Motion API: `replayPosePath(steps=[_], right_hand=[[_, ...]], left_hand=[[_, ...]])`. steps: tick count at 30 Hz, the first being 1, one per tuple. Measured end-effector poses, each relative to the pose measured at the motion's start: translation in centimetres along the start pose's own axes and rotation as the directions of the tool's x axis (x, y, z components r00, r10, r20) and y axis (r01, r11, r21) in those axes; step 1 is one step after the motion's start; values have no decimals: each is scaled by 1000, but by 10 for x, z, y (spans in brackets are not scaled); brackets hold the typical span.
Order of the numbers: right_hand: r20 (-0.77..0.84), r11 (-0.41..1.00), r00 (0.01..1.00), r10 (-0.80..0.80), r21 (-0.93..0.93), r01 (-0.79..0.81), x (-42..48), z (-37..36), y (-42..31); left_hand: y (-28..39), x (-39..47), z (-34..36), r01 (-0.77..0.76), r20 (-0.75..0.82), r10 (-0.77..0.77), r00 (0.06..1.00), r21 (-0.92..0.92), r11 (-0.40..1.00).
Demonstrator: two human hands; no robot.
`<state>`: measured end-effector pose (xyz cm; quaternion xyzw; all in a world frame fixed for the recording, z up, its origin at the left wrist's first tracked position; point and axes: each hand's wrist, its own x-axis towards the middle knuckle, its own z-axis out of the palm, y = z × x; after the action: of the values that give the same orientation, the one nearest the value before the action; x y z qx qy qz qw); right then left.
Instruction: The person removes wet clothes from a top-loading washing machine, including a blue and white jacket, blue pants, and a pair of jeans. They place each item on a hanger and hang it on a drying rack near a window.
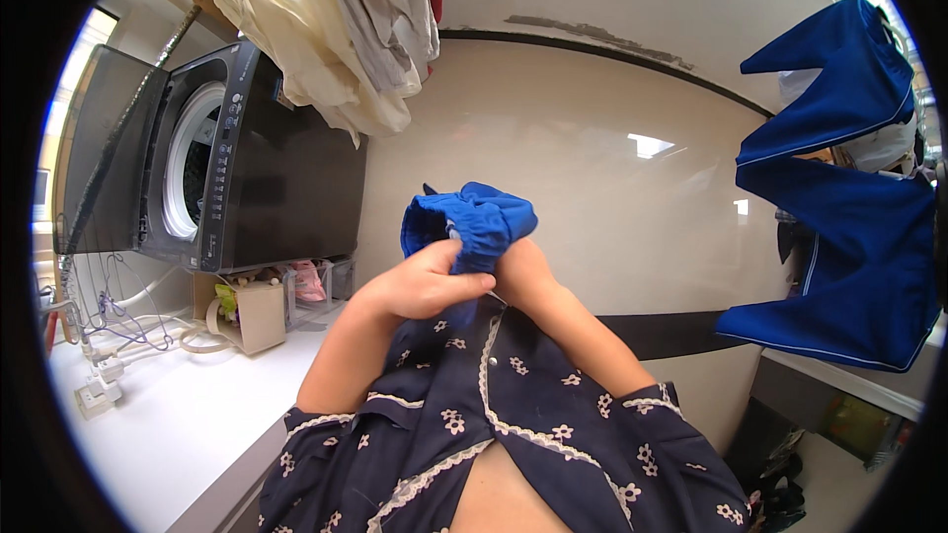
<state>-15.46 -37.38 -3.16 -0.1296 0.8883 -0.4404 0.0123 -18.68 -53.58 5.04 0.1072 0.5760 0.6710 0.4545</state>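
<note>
A bright blue cloth garment (485, 218) with a gathered elastic edge is bunched up in front of my chest. My left hand (426, 281) grips its gathered edge, thumb and fingers closed on the fabric. Behind and below the cloth, my right hand (518, 259) is mostly hidden, with the wrist coming out under the garment; whether its fingers hold the cloth cannot be seen. The garment's dark opening faces left. A small dark piece sticks up at its upper left.
A black top-loading washing machine (296, 163) with its lid raised stands left, beside a white counter (185, 422) bearing a cardboard box (263, 318), wire hangers and plugs. Cream and grey clothes (318, 37) hang above. Blue garments with white piping (837, 237) hang right.
</note>
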Motion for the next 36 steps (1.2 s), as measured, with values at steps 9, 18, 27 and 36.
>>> replayPosePath(steps=[9,18,27,36], right_hand=[[72,982,996,-48,188,34,33,-26,-24],[174,905,966,190,351,-241,19,-41,13],[33,749,997,-72,662,33,15,-10,-31],[173,963,947,-270,65,263,48,-3,-21]], left_hand=[[-5,-34,-36,-312,-412,163,896,-327,892],[2,-39,-36,-400,-395,227,890,-440,804],[-5,-31,-19,-121,-260,69,963,-192,974],[-11,2,51,-346,287,199,937,680,647]])
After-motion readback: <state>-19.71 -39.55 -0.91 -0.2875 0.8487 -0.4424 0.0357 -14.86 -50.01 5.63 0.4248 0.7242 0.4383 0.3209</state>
